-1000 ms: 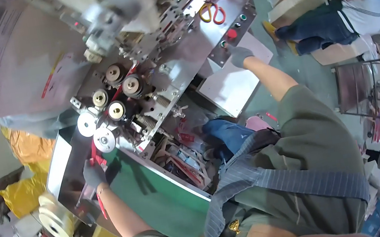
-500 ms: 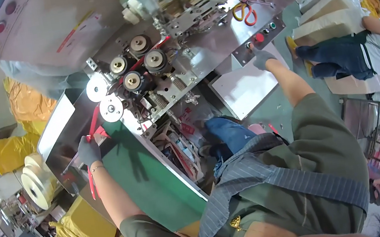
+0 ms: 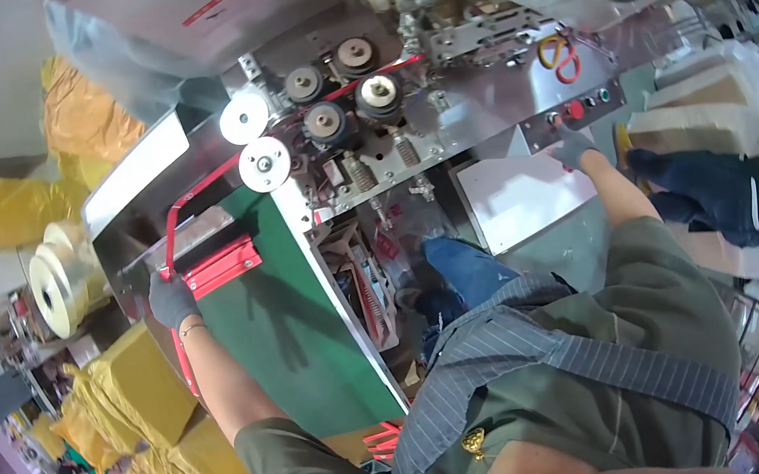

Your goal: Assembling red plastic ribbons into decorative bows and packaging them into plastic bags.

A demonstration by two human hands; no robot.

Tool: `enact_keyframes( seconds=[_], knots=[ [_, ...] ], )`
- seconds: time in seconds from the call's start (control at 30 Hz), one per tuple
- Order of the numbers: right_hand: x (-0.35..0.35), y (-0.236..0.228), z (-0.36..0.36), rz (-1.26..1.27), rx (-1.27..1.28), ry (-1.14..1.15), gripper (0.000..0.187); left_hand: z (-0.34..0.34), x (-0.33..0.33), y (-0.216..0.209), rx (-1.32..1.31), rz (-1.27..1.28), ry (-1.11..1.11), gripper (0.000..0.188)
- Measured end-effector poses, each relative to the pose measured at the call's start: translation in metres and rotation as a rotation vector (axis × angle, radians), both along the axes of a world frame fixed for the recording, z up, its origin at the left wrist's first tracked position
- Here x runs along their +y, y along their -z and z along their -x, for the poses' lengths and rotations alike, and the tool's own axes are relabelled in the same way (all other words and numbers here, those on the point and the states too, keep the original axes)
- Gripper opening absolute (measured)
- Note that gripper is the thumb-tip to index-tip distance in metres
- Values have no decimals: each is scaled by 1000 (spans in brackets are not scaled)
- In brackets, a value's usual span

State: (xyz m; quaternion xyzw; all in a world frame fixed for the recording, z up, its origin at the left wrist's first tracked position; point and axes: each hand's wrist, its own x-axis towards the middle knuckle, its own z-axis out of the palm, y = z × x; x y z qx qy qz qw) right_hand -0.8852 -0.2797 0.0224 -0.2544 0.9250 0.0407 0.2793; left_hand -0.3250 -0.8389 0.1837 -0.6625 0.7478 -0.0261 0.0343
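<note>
My left hand, in a grey glove, is closed round a long red plastic strip. The strip runs from the machine's white guide rollers, bends at the metal side plate and hangs below my fist. Beside that hand, a flat stack of red strips lies on the green belt. My right hand, also gloved, holds nothing visible; a finger reaches to the near-left button of the control box. Its other fingers are partly hidden.
Black rollers and spring posts stand on the machine plate. Scissors with yellow and red handles lie behind the control box. A white panel sits below it. Yellow-wrapped boxes stand at left; another person is at right.
The view has shifted, so the machine appears farther right. My left hand is farther from the rollers, with more red strip stretched between. My right hand stays at the buttons.
</note>
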Motion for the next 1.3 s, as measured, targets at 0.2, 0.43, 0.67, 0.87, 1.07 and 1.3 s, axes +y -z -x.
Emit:
enact_keyframes(
  seconds=[0.2, 0.43, 0.67, 0.87, 1.07, 1.3],
  knots=[
    [-56, -36, -20, -140, -131, 182, 86, -102, 56, -43, 161, 273, -209, 17],
    [-222, -152, -229, 790, -525, -244, 51, -135, 201, -117, 241, 516, 206, 17],
    [-309, -283, -490, 862, -1279, -1216, 35, -195, 361, -137, 344, 555, 123, 19],
    [-222, -302, -612, 150, -1669, -1180, 26, -282, 502, -140, 797, 351, -309, 26],
    [-161, -330, -713, 1, -1332, -1842, 19, -295, 552, -175, 1180, 59, -282, 28],
    [-103, -360, -765, 284, -814, -2382, 19, -319, 628, -170, 1007, 33, -421, 25]
  ],
)
